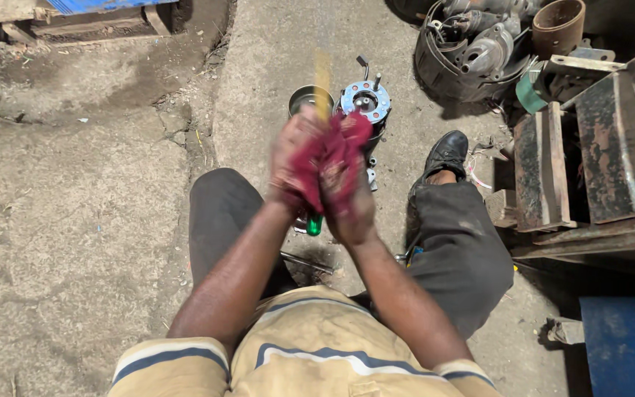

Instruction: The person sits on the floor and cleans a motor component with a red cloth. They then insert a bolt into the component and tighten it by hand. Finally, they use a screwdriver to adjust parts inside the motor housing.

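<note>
Both my hands are raised in front of me, blurred by motion, pressed together around a crumpled dark red rag (330,160). My left hand (292,163) grips the rag from the left. My right hand (349,198) closes on it from the right. A blurred yellowish strip (323,82) sticks up above the hands. A green tool handle (314,224) shows just below them; whether a hand holds it I cannot tell. Beyond the hands, on the concrete floor, stand a round metal motor housing with a blue-grey flange (365,101) and a metal cup (307,98).
I sit on the concrete floor with my black shoe (446,153) stretched out at right. A pile of metal engine parts (472,48) lies at the upper right, rusty steel channels (597,158) at right, a blue box (626,345) at lower right. A thin metal rod (306,262) lies between my legs.
</note>
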